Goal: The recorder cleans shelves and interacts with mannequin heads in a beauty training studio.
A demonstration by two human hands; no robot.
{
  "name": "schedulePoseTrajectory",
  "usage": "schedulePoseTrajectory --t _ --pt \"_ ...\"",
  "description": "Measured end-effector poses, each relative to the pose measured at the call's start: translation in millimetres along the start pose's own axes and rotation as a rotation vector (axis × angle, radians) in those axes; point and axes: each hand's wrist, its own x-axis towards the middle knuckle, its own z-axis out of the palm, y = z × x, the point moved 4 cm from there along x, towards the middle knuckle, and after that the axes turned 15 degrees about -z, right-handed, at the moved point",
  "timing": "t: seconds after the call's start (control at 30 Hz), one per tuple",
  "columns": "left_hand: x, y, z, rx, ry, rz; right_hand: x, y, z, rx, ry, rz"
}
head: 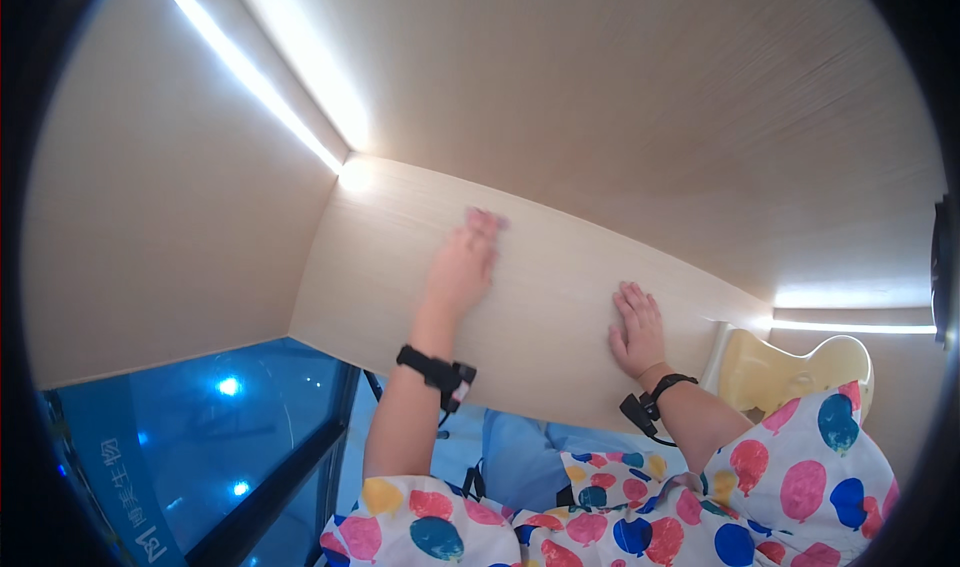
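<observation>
My left hand [461,267] lies over the pale wood-grain shelf board [540,342], blurred by motion. Under its fingertips is a small pink cloth [486,219], its edges sticking out past the fingers; the blur hides its exact shape. Farther right, my right hand [640,330] rests palm down on the same board with nothing in it. Its fingers are extended and the thumb is held apart. Each wrist wears a black strap with a small device and a cable.
A cream moulded object [787,372] stands on the board beyond my right forearm. Wooden panels [180,192] rise at the left and back, with LED strips [247,71] along the corners. At lower left is a dark-framed glass pane [225,432] with a banner bearing writing.
</observation>
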Motion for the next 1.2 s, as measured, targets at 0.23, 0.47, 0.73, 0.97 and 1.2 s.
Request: schedulePoseTrajectory --t 0.23,0.47,0.73,0.97,1.2 --pt "4 -52 -18 0.060 0.005 0.081 2 -6 4 0.050 -0.010 -0.007" --pt "93 -120 -80 0.134 0.201 -0.382 4 1 4 0.034 0.022 0.007" --pt "41 -10 14 0.032 0.074 0.048 2 4 0 0.061 0.081 0.041" --pt "38 6 17 0.014 -0.243 0.431 5 1 -3 0.062 0.079 0.031" --pt "117 -111 -57 0.364 0.325 -0.310 18 0 -5 0.070 0.017 0.049"
